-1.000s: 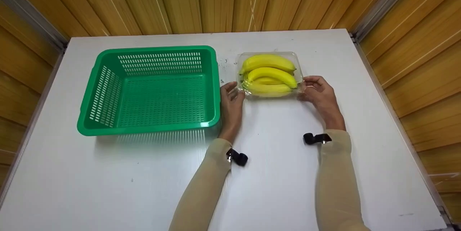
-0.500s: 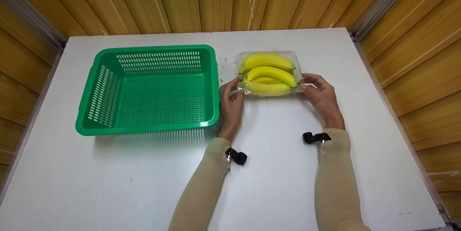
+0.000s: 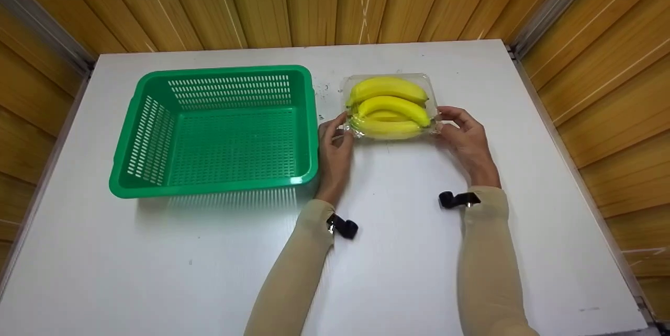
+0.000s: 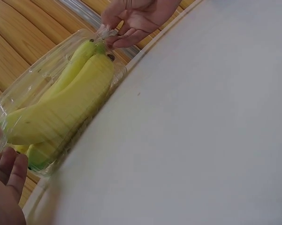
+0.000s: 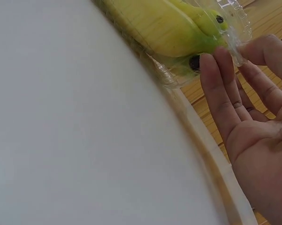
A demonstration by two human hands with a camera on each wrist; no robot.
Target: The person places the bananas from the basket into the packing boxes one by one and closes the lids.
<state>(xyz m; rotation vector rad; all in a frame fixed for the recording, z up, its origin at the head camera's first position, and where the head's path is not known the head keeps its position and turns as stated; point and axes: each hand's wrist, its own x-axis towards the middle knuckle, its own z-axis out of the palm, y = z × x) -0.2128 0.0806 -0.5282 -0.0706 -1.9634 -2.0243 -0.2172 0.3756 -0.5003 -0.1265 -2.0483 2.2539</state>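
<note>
A clear plastic clamshell box lies on the white table with several yellow bananas inside. My left hand pinches its front left corner between thumb and fingers. At the front right corner, my right hand pinches the plastic edge. In the right wrist view, the thumb and fingers of that hand meet on a thin clear flap beside the dark banana tips. The left wrist view shows bananas through the clear plastic, with a hand at either end.
A green plastic basket with slotted walls stands just left of my left hand. The white table extends toward me. Wood-look panels rise behind the table and at both sides.
Both hands stay at the box's front corners and keep their grip. The whole view shifts very slightly; the box and basket stay in place on the table.
</note>
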